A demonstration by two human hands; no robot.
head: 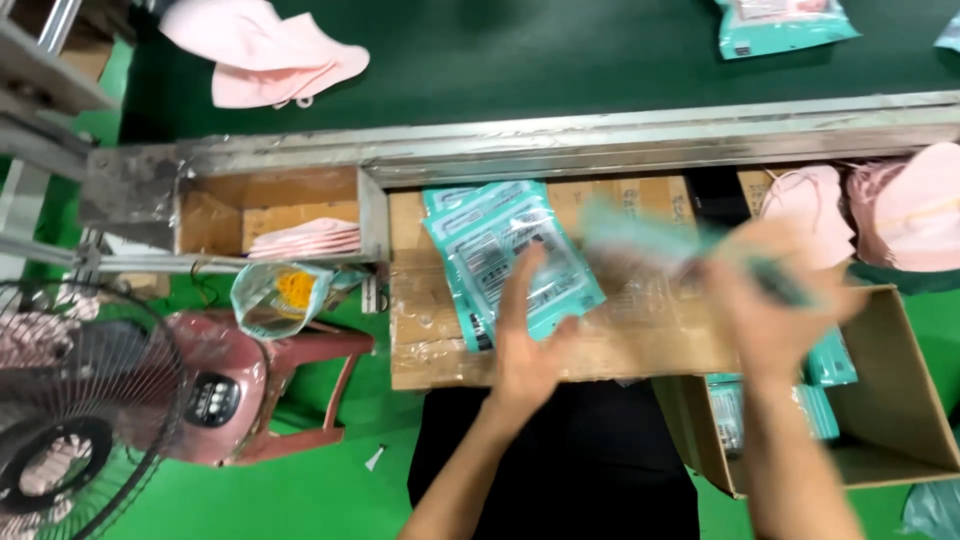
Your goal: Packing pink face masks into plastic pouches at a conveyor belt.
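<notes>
The person's left hand [528, 335] lies flat with fingers stretched out and close together, its fingertips resting on the lower right part of a stack of teal pouches [510, 255]. The stack sits on a cardboard sheet [440, 345] that serves as a work surface just below the metal rail [600, 140] of a green conveyor belt [520, 50]. The top pouch shows its printed back; its long axis runs from the rail toward the person, tilted a little so the near end swings to the right.

The right hand [770, 310] is blurred by motion. It is closed around one end of another teal pouch [650, 240], which streaks leftward and slightly upward from the hand, its long axis close to level across the view; the exact grip cannot be made out. Below this hand stands an open cardboard box [900, 400] with more teal pouches inside. Pink masks [900, 205] are piled to the right, others [265, 50] lie on the belt, and a fan [80, 400] stands at the lower left.
</notes>
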